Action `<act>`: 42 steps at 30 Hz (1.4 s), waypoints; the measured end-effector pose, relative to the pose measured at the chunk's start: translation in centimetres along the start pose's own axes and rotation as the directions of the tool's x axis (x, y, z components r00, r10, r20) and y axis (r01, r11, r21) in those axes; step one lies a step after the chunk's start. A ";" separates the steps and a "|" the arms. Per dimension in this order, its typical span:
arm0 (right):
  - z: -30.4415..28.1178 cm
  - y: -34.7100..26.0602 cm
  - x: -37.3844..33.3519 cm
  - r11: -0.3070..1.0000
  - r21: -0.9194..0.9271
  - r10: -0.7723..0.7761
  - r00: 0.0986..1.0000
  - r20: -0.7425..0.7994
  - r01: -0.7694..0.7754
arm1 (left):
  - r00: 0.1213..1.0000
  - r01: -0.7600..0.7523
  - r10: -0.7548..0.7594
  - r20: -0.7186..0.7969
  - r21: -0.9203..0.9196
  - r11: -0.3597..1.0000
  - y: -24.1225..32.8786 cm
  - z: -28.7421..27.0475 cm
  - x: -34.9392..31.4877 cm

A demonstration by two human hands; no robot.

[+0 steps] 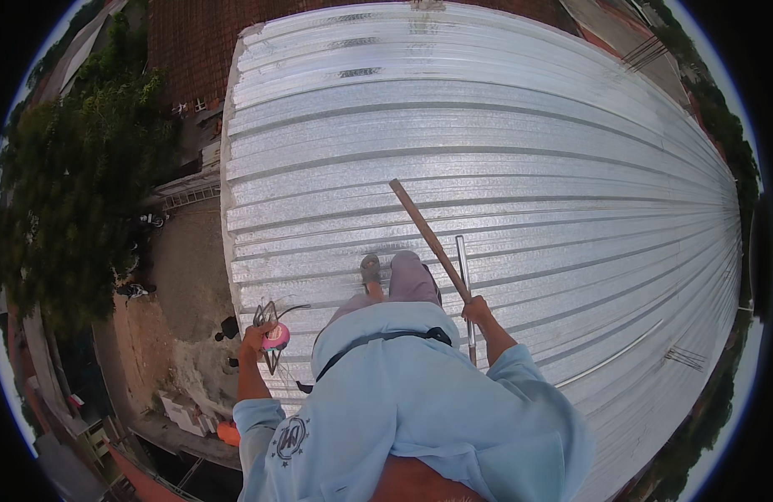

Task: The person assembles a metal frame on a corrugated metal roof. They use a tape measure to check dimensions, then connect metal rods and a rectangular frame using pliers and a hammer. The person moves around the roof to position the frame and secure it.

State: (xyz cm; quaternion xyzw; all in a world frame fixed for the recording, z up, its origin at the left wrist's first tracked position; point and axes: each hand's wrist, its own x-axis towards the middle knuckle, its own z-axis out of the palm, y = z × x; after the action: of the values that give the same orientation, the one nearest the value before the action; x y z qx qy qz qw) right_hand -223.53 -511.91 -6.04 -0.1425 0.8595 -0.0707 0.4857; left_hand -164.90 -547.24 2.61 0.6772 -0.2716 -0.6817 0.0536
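Near the roof's left edge, my left hand is closed around a pink round thing with dark, bent strips or wires sticking out of it; its exact kind is unclear. My right hand grips the lower end of a long brown wooden stick, which slants up and to the left over the roof. A thin shiny metal tube runs close beside that hand; I cannot tell if the fingers hold it too. Beneath me spreads the ribbed silver metal roof, with one sandalled foot showing on it.
Left of the roof edge is a drop to a dirt yard with parked motorbikes. A large tree stands beyond. Another metal tube lies on the roof at right, near thin protruding rods. A tiled roof adjoins the far side.
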 end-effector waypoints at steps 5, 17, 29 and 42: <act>-4.9 -7.2 7.1 0.999 0.041 0.004 0.999 -0.043 -0.002 | 0.991 -0.125 0.124 0.056 0.012 0.992 12.2 3.8 0.7; -18.1 -20.0 24.0 0.994 0.102 -0.019 0.998 -0.053 0.025 | 0.982 0.186 -0.186 -0.015 -0.006 0.983 20.5 11.8 10.8; -37.7 -29.8 35.3 0.998 0.014 0.055 0.998 -0.011 -0.055 | 0.997 0.047 -0.045 0.068 -0.030 0.998 44.7 29.9 12.0; -50.5 -45.4 46.3 0.985 -0.151 0.089 0.996 0.002 -0.088 | 0.973 0.205 -0.216 0.082 0.126 0.971 67.3 40.6 28.5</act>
State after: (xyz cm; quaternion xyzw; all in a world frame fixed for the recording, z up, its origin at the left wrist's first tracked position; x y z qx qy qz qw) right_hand -281.30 -570.45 -5.81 -0.1409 0.8657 0.0167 0.4800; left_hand -225.58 -604.75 4.33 0.6709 -0.2399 -0.6980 -0.0717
